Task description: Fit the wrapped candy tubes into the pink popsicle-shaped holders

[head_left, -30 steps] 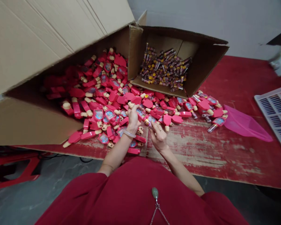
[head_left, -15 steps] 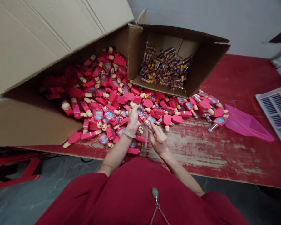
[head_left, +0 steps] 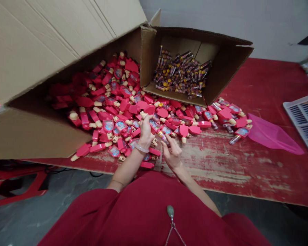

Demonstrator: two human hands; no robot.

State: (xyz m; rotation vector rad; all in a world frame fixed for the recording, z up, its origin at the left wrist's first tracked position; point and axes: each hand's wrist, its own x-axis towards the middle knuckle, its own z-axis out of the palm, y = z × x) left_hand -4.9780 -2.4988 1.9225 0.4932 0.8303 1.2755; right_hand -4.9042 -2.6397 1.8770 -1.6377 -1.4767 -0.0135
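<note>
One pink toy (head_left: 154,125) grasped in left grip (head_left: 145,132), one clear tube (head_left: 163,137) pinched by right grip (head_left: 173,153); toy pile (head_left: 120,126) around left grip, carton (head_left: 224,73) beyond both.

maroon shirt (head_left: 128,215), green pendant (head_left: 170,211)

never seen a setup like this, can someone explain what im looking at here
There's no machine, just a person's bare left hand and right hand. Every picture comes from one camera worn on the head, looking forward and down.

The left hand holds a pink plastic piece with a picture on it; the right holds a small tube near its lower end. Whether the two touch is too small to tell.

On the worn red table lie a heap of similar pink pieces, partly inside a large cardboard box, and a smaller cardboard box holding many tubes.
</note>
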